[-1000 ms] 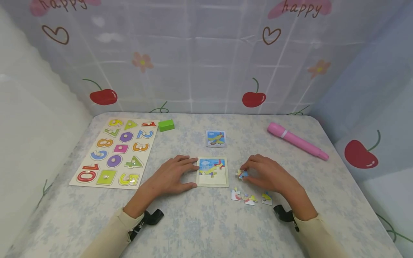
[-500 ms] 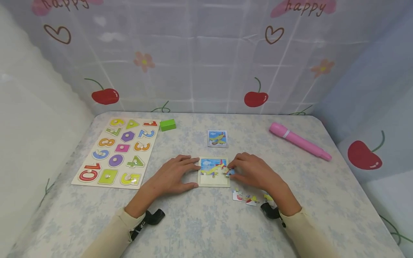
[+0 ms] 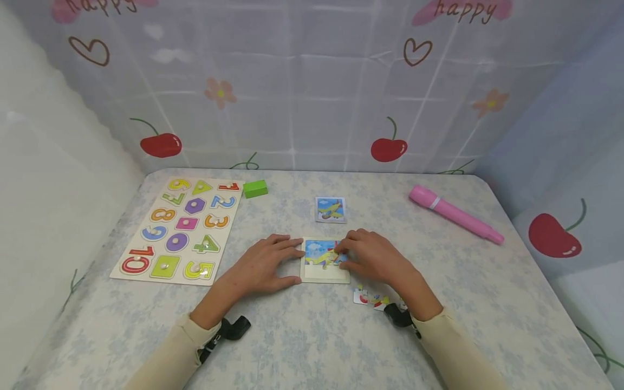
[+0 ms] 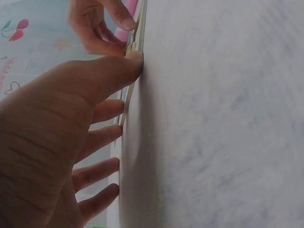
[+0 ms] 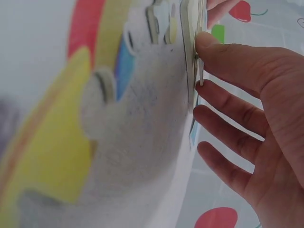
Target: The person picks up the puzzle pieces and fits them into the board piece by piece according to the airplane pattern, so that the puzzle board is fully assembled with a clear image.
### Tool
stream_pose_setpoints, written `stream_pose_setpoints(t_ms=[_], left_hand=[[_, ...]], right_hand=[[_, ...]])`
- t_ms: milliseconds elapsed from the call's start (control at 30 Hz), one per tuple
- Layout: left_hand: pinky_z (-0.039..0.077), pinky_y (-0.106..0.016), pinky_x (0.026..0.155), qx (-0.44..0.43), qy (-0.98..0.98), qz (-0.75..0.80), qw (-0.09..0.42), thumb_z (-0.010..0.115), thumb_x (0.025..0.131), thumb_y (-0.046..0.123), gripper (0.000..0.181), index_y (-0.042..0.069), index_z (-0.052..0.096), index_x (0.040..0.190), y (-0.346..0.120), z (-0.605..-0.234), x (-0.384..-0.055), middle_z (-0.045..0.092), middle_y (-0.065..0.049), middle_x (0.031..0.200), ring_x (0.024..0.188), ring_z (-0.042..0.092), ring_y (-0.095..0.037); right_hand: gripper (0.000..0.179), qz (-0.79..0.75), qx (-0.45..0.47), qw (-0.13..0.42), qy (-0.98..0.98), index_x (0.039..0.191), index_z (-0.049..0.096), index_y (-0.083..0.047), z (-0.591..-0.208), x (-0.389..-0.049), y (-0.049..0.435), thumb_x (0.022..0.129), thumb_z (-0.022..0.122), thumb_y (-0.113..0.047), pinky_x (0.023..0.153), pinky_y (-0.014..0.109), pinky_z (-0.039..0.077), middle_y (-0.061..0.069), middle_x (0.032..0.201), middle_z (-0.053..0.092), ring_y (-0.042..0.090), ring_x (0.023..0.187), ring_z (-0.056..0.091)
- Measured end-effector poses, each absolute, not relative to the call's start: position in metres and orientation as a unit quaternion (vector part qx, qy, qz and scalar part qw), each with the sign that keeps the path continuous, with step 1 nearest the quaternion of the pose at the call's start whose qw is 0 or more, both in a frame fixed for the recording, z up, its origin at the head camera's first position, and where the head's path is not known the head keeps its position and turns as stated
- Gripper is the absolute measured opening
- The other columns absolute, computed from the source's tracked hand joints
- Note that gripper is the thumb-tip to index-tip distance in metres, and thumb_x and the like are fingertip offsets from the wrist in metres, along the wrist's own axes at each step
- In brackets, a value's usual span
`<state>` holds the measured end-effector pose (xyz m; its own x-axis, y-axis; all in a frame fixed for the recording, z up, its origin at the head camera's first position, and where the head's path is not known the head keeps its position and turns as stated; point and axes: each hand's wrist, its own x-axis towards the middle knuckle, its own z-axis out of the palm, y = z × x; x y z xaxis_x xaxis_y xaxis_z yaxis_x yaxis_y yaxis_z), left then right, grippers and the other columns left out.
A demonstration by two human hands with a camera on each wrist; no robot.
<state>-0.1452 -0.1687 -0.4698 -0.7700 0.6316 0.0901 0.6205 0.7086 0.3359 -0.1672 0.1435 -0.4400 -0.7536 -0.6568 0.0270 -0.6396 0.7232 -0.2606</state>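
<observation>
A small wooden jigsaw tray with an airplane picture lies mid-table; its upper part is filled and its lower part shows bare wood. My left hand rests at the tray's left side, fingers and thumb extended, fingertips at its edge. Over the right side, my right hand pinches a jigsaw piece between thumb and index finger, low at the tray surface; the hand partly covers it in the head view. Loose jigsaw pieces lie below the tray, near the right wrist; one looms large as a yellow piece in the right wrist view.
Behind the tray lies an airplane picture card. A number-and-shape peg board is at left, with a green block by its far corner. A pink pen-shaped stick lies at right. A printed curtain hangs behind.
My right hand has moved left from beside the tray to its right side, bringing the pinched jigsaw piece over it. The right wrist now covers part of the loose pieces. My left hand has stayed.
</observation>
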Motion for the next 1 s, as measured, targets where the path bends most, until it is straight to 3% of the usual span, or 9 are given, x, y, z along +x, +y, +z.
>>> stream_pose_setpoints(t_ms=[433, 733, 1000], left_hand=[[0.047, -0.056, 0.114, 0.335, 0.925, 0.177, 0.017, 0.081, 0.094, 0.050, 0.059, 0.021, 0.071, 0.144, -0.1679, -0.4685, -0.1447, 0.054, -0.001, 0.163, 0.149, 0.048, -0.029], [0.048, -0.056, 0.113, 0.335, 0.925, 0.177, 0.016, 0.081, 0.094, 0.050, 0.059, 0.021, 0.071, 0.144, -0.1676, -0.4693, -0.1448, 0.054, -0.001, 0.163, 0.149, 0.048, -0.030], [0.048, -0.057, 0.113, 0.332, 0.927, 0.175, 0.020, 0.080, 0.095, 0.052, 0.059, 0.022, 0.070, 0.145, -0.1676, -0.4670, -0.1435, 0.053, -0.001, 0.164, 0.149, 0.048, -0.029]], right_hand=[[0.029, -0.127, -0.355, 0.028, 0.926, 0.117, 0.080, -0.021, -0.4406, -0.1672, 0.1395, 0.091, 0.090, -0.027, 0.087, 0.042, 0.058, -0.001, 0.111, 0.072, 0.020, 0.099, 0.065], [0.018, -0.134, -0.355, 0.031, 0.925, 0.108, 0.081, -0.023, -0.4407, -0.1663, 0.1379, 0.092, 0.088, -0.026, 0.088, 0.043, 0.056, -0.002, 0.111, 0.070, 0.021, 0.103, 0.063], [0.024, -0.128, -0.353, 0.039, 0.926, 0.115, 0.082, -0.018, -0.4393, -0.1636, 0.1416, 0.094, 0.087, -0.026, 0.094, 0.044, 0.057, 0.001, 0.116, 0.072, 0.022, 0.109, 0.065]])
